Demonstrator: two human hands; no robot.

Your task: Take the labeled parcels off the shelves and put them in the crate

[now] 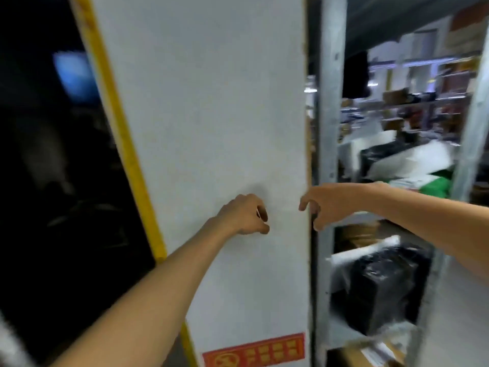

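My left hand [246, 215] is stretched out in front of a white pillar [211, 115], its fingers curled in and holding nothing. My right hand [325, 205] hovers at the pillar's right edge with fingers loosely bent and hanging down, also holding nothing. To the right stands a metal shelf rack [329, 128]. A black plastic-wrapped parcel [378, 287] sits on its lower shelf. Black and white parcels [407, 160] lie on the shelf above. No crate is in view. The whole frame is blurred by motion.
The pillar has a yellow stripe [116, 123] on its left edge and a red sign [254, 350] near its base. Left of it is a dark area. A cardboard box [367, 353] sits at the bottom of the rack. More shelves with goods fill the far right background.
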